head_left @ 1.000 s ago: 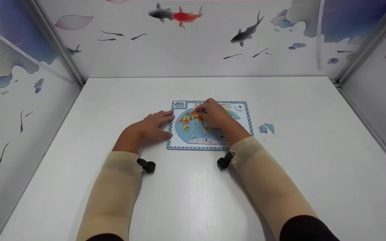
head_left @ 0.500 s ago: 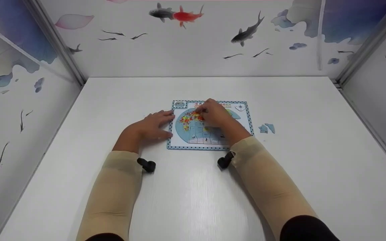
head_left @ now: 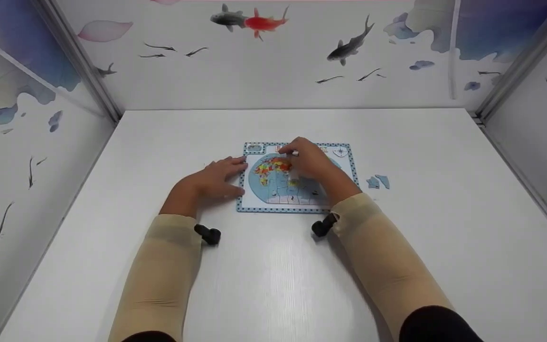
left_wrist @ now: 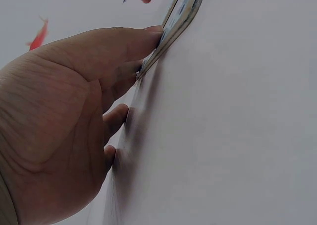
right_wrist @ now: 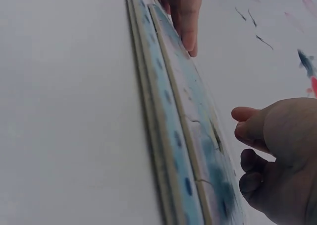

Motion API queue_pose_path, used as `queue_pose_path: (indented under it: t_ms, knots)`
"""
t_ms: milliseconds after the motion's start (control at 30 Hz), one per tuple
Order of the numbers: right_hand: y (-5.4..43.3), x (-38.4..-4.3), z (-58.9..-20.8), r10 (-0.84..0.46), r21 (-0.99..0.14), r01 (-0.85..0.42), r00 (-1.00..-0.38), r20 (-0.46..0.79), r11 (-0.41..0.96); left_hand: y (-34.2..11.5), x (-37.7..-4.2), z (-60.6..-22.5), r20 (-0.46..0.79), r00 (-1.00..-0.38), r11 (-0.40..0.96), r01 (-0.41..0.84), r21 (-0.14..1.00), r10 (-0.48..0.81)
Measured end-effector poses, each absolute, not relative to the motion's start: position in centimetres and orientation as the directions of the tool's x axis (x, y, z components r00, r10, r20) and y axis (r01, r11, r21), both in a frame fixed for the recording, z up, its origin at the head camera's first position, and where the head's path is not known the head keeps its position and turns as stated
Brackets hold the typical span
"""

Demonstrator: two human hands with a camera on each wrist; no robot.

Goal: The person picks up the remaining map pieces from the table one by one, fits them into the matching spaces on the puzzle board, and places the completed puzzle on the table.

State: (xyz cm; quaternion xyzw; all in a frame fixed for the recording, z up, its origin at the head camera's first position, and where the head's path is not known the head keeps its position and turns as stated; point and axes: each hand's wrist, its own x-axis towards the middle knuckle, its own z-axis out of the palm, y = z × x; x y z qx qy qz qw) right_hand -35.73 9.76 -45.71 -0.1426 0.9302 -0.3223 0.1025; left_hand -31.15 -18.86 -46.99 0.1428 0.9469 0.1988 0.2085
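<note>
A world map jigsaw puzzle point(head_left: 280, 190) in a blue dotted frame lies flat on the white table. My left hand point(head_left: 219, 178) rests at its left edge; in the left wrist view the thumb point(left_wrist: 129, 46) touches the rim and the other fingers reach along the side. Above the upper middle of the map is my right hand point(head_left: 309, 159), fingers bent, with a small pale puzzle piece point(head_left: 295, 153) showing at the fingertips. The right wrist view shows these fingers curled just above the board, the piece hidden there. Part of the map lies under this hand.
Loose blue puzzle pieces point(head_left: 373, 183) lie on the table point(head_left: 425, 228) to the right of the board. White walls printed with fish stand at the back and both sides. A black wrist camera point(head_left: 208, 234) juts from each sleeve.
My right hand has risen slightly from the map and shifted a little to the right, uncovering a pale spot in the map's middle. The left hand and loose pieces have stayed put.
</note>
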Motion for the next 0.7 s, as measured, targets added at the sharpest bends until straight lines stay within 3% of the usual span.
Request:
queue_pose_path:
  t_ms: [367,700]
  knots:
    - [14.2,-33.6,-41.8,-0.366,-0.622,-0.209,-0.921,-0.136,0.755,-19.0,-31.0,-46.8,-0.34,-0.879,0.882,0.163,0.442,0.333]
    - [21.7,-32.2,-40.4,-0.272,-0.572,-0.121,-0.944,-0.187,0.811,-18.8,-31.0,-46.8,-0.352,-0.874,0.884,0.165,0.437,0.336]
